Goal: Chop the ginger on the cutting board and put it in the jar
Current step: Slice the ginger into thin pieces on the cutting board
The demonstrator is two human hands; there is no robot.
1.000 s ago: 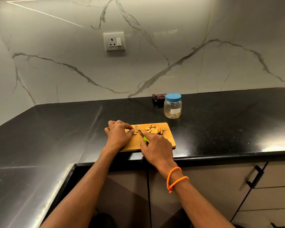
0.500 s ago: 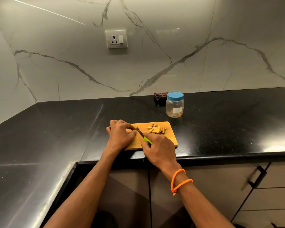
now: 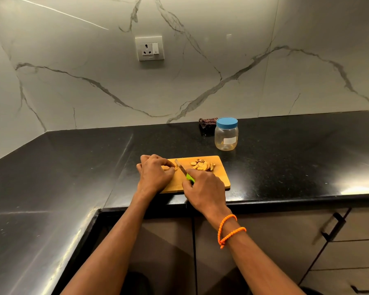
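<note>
A small wooden cutting board (image 3: pixel 221 177) lies at the front edge of the black counter. A pile of ginger slices (image 3: pixel 202 165) sits on its far side. My left hand (image 3: pixel 155 172) pinches a small uncut ginger piece (image 3: pixel 168 167) against the board's left part. My right hand (image 3: pixel 205 191) grips a green-handled knife (image 3: pixel 182 169), its blade angled up-left right beside the left fingertips. A clear plastic jar (image 3: pixel 226 137) with a blue lid on stands behind the board to the right.
A dark crumpled wrapper (image 3: pixel 207 123) lies behind the jar by the marble wall. A wall socket (image 3: pixel 149 48) is above. The black counter (image 3: pixel 296 156) wraps round to the left. Cabinet doors with black handles (image 3: pixel 332 227) are below.
The knife blade has shifted slightly beside the held piece; both hands stay on the board. The camera view has tilted a little.
</note>
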